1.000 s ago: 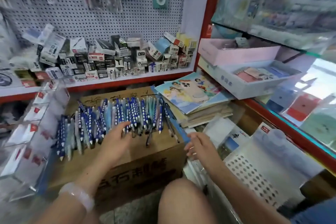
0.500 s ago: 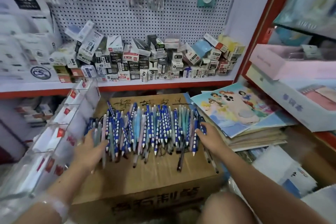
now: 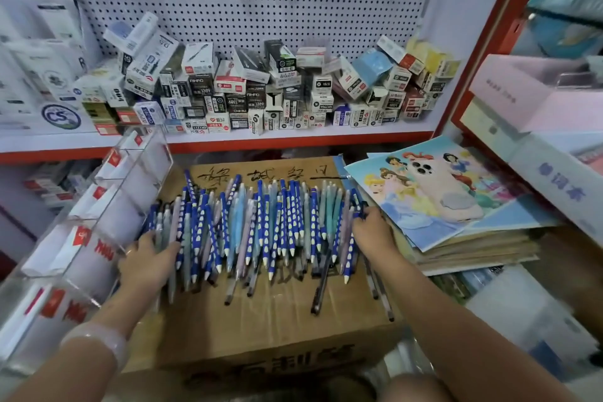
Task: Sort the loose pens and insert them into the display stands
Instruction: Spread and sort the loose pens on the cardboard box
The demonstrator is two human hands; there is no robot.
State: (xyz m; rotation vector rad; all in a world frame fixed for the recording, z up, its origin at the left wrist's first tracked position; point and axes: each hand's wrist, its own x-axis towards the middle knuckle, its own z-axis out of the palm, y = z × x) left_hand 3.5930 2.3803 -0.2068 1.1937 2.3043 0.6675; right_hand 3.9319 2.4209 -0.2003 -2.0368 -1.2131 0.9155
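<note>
Dozens of pens (image 3: 261, 225), too many and too overlapped to count, lie side by side in one row across the top of one cardboard box (image 3: 270, 320), most of them blue with white dots, some pale blue, teal or pink. The left hand (image 3: 148, 259) presses the row's left end with straight fingers; the right hand (image 3: 372, 228) has its grip curled over the pens at the right end. One clear display stand (image 3: 98, 222) with red labels touches the box's left edge. A stack of princess books (image 3: 456, 206) crowds the right edge. Far boxes (image 3: 254, 95) read "AIHAO" and "1389".
</note>
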